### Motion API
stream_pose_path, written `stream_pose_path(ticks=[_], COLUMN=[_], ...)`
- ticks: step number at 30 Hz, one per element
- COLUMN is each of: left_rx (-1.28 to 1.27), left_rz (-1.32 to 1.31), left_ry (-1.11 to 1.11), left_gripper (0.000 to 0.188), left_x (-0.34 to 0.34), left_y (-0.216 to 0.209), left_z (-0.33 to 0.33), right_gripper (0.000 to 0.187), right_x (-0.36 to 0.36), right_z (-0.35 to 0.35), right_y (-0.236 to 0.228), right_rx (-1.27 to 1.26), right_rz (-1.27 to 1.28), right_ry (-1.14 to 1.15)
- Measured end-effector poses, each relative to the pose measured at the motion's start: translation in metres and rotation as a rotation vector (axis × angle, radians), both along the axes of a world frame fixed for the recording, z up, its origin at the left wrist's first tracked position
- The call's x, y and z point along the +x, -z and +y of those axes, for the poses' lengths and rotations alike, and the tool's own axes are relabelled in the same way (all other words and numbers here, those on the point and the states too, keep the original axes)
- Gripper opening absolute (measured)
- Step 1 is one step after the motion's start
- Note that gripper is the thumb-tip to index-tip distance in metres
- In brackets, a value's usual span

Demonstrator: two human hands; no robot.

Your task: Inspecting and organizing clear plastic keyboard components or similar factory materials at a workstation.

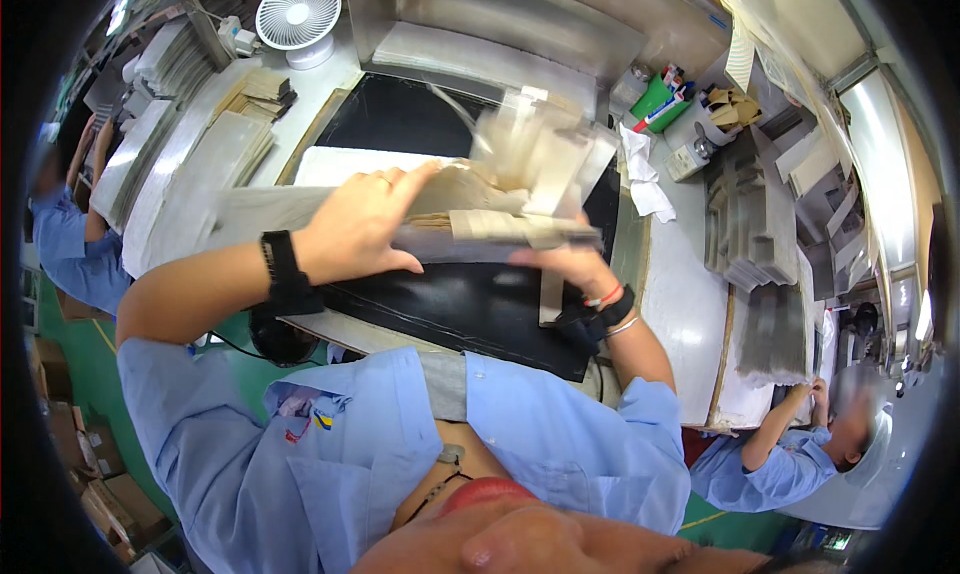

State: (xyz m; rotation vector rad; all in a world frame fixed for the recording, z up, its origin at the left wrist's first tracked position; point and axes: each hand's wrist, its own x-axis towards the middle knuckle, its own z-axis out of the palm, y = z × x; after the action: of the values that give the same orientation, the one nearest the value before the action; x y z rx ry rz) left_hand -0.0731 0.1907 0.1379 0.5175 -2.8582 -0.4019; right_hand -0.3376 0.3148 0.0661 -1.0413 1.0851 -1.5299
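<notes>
A blurred stack of thin grey and tan sheets [470, 236] is held level above a black mat [450, 304]. My left hand [365, 222] straddles its left part, thumb on the near side and fingers stretched along the far side. At the right end my right hand [572, 264] grips it, thumb in front and the other fingers mostly hidden. Above the right half, pale sheets [545, 154] fan upward, smeared by motion. Beneath the stack's left part, a white sheet or pad [345, 164] shows.
Stacks of grey sheets [215, 169] stand on the left, and grey folded pieces [748, 214] on the right. A white fan [298, 14], a green pen holder [660, 99] and a crumpled white cloth [645, 174] lie around the mat. Co-workers sit at both sides.
</notes>
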Motion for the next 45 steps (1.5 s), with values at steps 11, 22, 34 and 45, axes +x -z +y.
stream_pose_path(ticks=[11, 22, 34, 45], left_rx=[0.101, -0.112, 0.052, -0.111], left_rz=[-0.04, 0.057, -0.331, 0.505], left_ry=[0.095, -0.005, -0.017, 0.278], left_gripper=[0.081, 0.075, 0.075, 0.034], left_x=[-0.003, -0.018, 0.039, 0.018], left_y=[-0.003, -0.02, -0.018, -0.022], left_z=[0.027, 0.016, 0.0, -0.011], right_gripper=[0.108, 0.077, 0.045, 0.091], right_x=[-0.002, 0.006, 0.0, 0.007], right_z=[0.01, -0.002, 0.007, 0.0], right_y=[0.001, -0.023, -0.036, -0.043], right_rx=[-0.21, -0.196, -0.09, 0.011], right_rz=[0.547, 0.512, 0.843, 0.728], right_ry=[-0.098, -0.02, -0.121, -0.104])
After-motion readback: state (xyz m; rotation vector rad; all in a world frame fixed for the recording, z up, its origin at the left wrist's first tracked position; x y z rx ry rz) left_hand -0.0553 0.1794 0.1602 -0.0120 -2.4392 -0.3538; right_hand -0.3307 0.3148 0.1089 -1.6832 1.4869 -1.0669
